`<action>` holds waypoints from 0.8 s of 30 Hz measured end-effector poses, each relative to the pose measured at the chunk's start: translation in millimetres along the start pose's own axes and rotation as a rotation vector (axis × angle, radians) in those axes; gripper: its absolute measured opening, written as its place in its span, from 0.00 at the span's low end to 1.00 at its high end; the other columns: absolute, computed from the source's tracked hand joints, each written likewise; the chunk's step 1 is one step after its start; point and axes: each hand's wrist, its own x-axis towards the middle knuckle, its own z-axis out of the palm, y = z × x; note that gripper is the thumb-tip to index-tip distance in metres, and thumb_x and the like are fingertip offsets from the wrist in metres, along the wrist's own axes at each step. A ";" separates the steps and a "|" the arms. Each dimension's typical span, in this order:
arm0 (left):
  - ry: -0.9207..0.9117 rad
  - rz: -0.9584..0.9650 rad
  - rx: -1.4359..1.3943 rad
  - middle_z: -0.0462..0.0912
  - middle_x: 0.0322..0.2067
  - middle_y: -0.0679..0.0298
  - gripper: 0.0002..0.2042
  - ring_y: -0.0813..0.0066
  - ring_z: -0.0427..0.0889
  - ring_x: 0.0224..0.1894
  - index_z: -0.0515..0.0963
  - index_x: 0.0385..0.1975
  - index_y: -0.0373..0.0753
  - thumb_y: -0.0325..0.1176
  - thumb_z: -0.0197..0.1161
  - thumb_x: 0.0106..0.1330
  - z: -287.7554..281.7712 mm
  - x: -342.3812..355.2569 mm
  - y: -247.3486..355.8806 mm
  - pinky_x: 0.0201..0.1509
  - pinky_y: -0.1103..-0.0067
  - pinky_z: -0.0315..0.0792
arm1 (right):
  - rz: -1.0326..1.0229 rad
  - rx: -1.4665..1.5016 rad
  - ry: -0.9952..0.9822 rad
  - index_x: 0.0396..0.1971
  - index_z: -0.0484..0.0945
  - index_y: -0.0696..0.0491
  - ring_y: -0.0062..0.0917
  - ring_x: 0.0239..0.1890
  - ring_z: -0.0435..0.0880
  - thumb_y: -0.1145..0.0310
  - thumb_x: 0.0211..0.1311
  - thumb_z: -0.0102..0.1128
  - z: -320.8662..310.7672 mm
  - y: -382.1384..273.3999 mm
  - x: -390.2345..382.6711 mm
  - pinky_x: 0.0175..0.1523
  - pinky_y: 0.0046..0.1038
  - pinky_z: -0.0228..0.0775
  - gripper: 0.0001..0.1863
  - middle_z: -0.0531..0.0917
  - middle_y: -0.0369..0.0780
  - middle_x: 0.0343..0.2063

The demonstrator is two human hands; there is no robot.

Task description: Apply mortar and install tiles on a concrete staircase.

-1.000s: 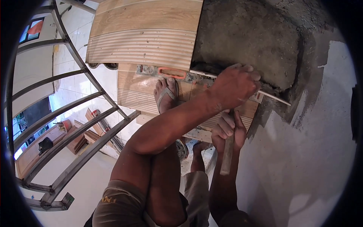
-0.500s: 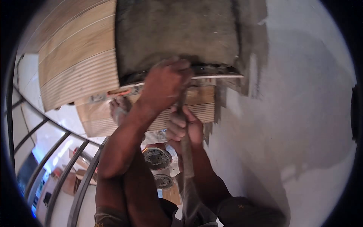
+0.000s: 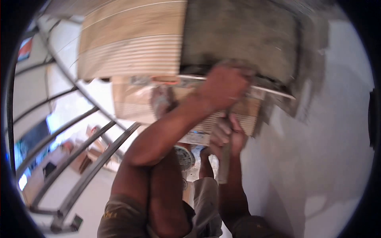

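"Item one: what is the right hand holding?"

"A long pale handle [image 3: 224, 166]. The right hand [image 3: 227, 137] is closing its fingers around it, below the left hand; the lower end is pointing toward the person's lap."

"And the left hand?"

"The left hand [image 3: 226, 85] is curling over a thin pale strip [image 3: 274, 92]. It's blurring, so I can't tell whether it's gripping anything."

"Adjoining items?"

"A grey mortar bed [image 3: 238, 31] is lying just beyond the strip, and wood-look tiles [image 3: 131, 27] are sitting to its left. A spirit level [image 3: 166, 80] with an orange grip is resting near a sandalled foot [image 3: 160, 101]."

"Outermost?"

"A metal railing [image 3: 97, 170] is slanting along the left; a white wall [image 3: 309, 131] is standing at right."
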 end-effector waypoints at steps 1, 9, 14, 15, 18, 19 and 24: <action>-0.089 -0.026 0.065 0.84 0.41 0.63 0.08 0.61 0.83 0.46 0.84 0.33 0.42 0.37 0.64 0.59 -0.4 1.5 -1.9 0.49 0.63 0.77 | -0.011 -0.043 0.011 0.50 0.72 0.61 0.21 0.17 0.72 0.56 0.83 0.37 2.1 0.6 1.8 0.24 0.25 0.67 0.22 0.71 0.33 0.21; 0.057 -0.031 -0.042 0.82 0.37 0.67 0.06 0.66 0.82 0.49 0.84 0.29 0.45 0.37 0.63 0.60 -0.5 -1.1 0.8 0.53 0.65 0.76 | -0.017 -0.057 0.073 0.48 0.72 0.59 0.19 0.17 0.69 0.57 0.83 0.37 6.1 -0.7 2.0 0.23 0.25 0.63 0.20 0.70 0.32 0.21; 0.129 -0.016 -0.011 0.80 0.35 0.69 0.06 0.67 0.82 0.46 0.83 0.27 0.45 0.38 0.65 0.59 4.4 -1.2 0.5 0.52 0.66 0.76 | -0.040 -0.087 0.119 0.49 0.71 0.58 0.19 0.17 0.70 0.56 0.83 0.37 7.5 -1.7 -0.8 0.23 0.25 0.63 0.20 0.70 0.32 0.21; 0.101 -0.028 -0.026 0.80 0.35 0.69 0.06 0.68 0.82 0.46 0.83 0.27 0.45 0.38 0.65 0.59 4.2 -1.0 0.3 0.52 0.66 0.76 | -0.018 -0.090 0.051 0.48 0.71 0.58 0.19 0.17 0.70 0.56 0.83 0.37 8.1 -1.2 -0.6 0.23 0.25 0.63 0.20 0.70 0.32 0.21; 0.093 -0.003 -0.033 0.79 0.34 0.69 0.05 0.68 0.81 0.44 0.82 0.26 0.44 0.37 0.66 0.59 0.2 0.2 -1.5 0.52 0.67 0.75 | 0.008 -0.076 0.053 0.49 0.72 0.58 0.19 0.16 0.70 0.55 0.83 0.37 9.8 3.5 0.8 0.22 0.25 0.64 0.21 0.70 0.32 0.20; 0.091 -0.006 -0.051 0.79 0.34 0.69 0.05 0.69 0.81 0.44 0.82 0.26 0.44 0.37 0.66 0.58 -0.7 -0.8 0.4 0.51 0.67 0.75 | -0.011 -0.068 0.078 0.49 0.72 0.58 0.20 0.16 0.70 0.55 0.83 0.37 9.8 4.8 0.0 0.22 0.25 0.64 0.21 0.70 0.33 0.20; 0.114 0.003 -0.029 0.77 0.33 0.69 0.05 0.69 0.81 0.44 0.82 0.26 0.44 0.37 0.66 0.58 -2.4 -0.2 -1.4 0.50 0.69 0.74 | -0.010 -0.128 0.045 0.50 0.72 0.58 0.20 0.16 0.70 0.53 0.84 0.36 5.1 5.4 -2.5 0.22 0.26 0.66 0.22 0.71 0.33 0.20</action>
